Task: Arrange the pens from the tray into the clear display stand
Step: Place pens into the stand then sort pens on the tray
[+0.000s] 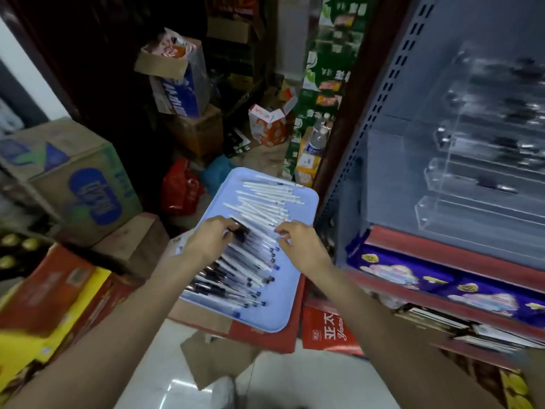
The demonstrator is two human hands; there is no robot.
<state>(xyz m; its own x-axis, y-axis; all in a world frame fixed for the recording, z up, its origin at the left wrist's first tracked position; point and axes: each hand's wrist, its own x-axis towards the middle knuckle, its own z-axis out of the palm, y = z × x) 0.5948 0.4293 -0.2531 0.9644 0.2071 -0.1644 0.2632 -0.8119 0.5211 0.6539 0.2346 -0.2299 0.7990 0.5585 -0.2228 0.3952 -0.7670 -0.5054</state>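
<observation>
- Pens (253,228) spread in a row across the blue tray (298,299), white ones far, clear black-tipped ones near.
- Tray perched on stacked red cartons (265,338), not on a table; right corner close to the shelf frame.
- Left hand (216,234) curled over the dark ends of the middle pens, seemingly pinching one or more; exact count lost to blur.
- Right hand (298,240) curled at the opposite ends of those pens, pinching the tips.
- Clear stand (460,184) on the shelf, far right, well apart from the tray; some tiers seem to carry pens, lowest looks bare.
- Risks, as judgement: loose pinch on several pens, some slipping to the floor during the carry.
- Sleeveless forearms low over the near pens; possible brushing, rolling them off the edge.
- Tray possibly tipping if pressed at an overhanging corner.
</observation>
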